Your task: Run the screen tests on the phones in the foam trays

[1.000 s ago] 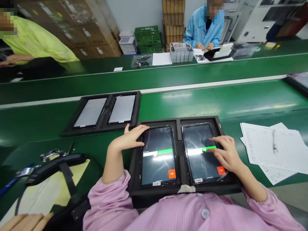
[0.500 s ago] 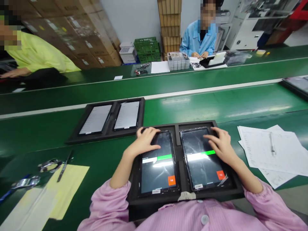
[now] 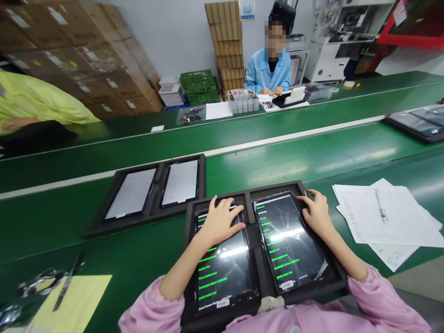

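Left tablet (image 3: pixel 227 282) and right tablet (image 3: pixel 289 245) lie side by side, face up, each in its own compartment of a black tray (image 3: pixel 258 266) on the green worktop (image 3: pixel 145 252). Both screens are lit, showing lists mostly in green lettering on a dark ground, with a bright band of glare across each. A small white label is present at the near edge of each unit. Left hand (image 3: pixel 220 222) is spread over the upper part of the left tablet, fingers apart and closed on nothing; whether the fingertips press the glass cannot be told. Right hand (image 3: pixel 316 210) is at the far right corner of the right tablet, fingers loosely bent and apart, gripping nothing; contact there cannot be confirmed. Beyond and to the left sits a second tray (image 3: pixel 157 196), holding two tablets with pale screens. Paper sheets (image 3: pixel 360 233) with a pen (image 3: pixel 380 208) on top lie to the right. At lower left, a dark slender tool (image 3: pixel 67 286) rests across a yellow sheet (image 3: pixel 88 298). A co-worker in a blue jacket (image 3: pixel 258 69) sits at the far bench
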Demonstrator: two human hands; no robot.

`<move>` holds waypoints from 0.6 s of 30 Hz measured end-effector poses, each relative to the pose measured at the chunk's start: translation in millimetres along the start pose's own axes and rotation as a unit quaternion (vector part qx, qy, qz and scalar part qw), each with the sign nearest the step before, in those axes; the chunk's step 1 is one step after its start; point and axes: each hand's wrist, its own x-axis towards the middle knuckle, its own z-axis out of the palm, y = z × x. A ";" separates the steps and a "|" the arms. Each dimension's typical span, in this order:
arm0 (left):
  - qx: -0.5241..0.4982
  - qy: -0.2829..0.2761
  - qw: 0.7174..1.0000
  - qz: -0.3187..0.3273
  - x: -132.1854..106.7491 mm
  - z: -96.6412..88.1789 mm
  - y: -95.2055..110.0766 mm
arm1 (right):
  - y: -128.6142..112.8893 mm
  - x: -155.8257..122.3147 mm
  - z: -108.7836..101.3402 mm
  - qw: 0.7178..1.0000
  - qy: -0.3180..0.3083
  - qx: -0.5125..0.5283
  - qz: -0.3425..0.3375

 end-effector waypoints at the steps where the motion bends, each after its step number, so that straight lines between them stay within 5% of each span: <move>1: -0.004 0.000 1.000 0.002 0.8 0.5 -0.9 | -0.5 0.1 -0.5 1.000 -0.004 -0.002 0.005; 7: -0.082 0.012 0.997 -0.004 -6.0 2.0 -11.8 | -1.3 1.4 -1.3 1.000 -0.020 -0.009 0.015; 11: -0.206 0.156 0.965 -0.042 -42.7 -3.4 -24.9 | -4.6 1.3 -2.9 0.999 -0.019 -0.005 0.028; 14: -0.270 0.273 0.910 -0.153 -90.4 2.8 -33.2 | -10.4 1.6 -7.6 0.998 -0.040 -0.017 0.049; 18: -0.341 0.242 0.835 -0.357 -159.1 38.7 -39.0 | -18.0 3.0 -12.8 0.993 -0.091 0.002 0.070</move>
